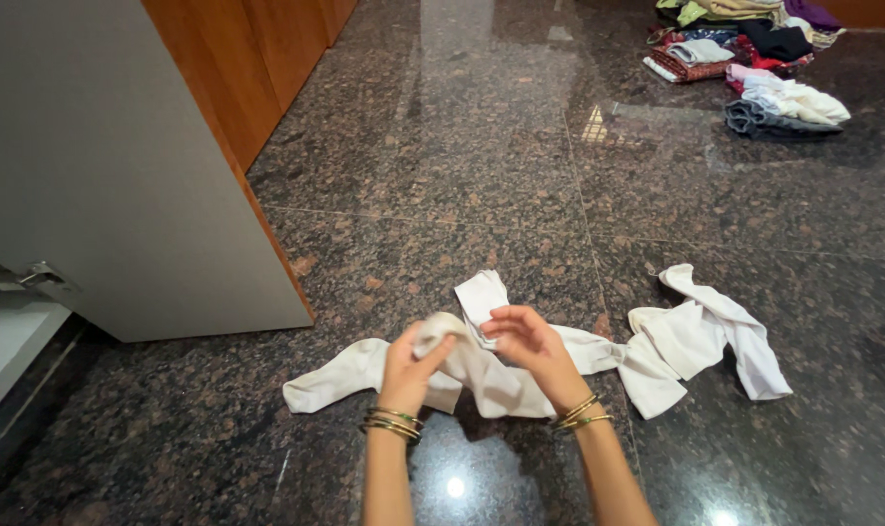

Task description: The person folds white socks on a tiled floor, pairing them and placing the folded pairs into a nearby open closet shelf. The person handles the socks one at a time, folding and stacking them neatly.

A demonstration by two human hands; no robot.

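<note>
A long white garment (676,341) lies crumpled across the dark granite floor (481,175). My left hand (410,365) grips a bunched part of the cloth near its middle. My right hand (530,343) pinches a raised white fold just beside it. Both wrists wear gold bangles. One end of the garment stretches left on the floor, the other spreads out to the right.
An open grey cabinet door (121,185) with a wooden edge stands at the left, beside wooden panelling (267,49). A pile of mixed clothes (754,58) lies far off at the top right. Ceiling lights reflect on the polished floor.
</note>
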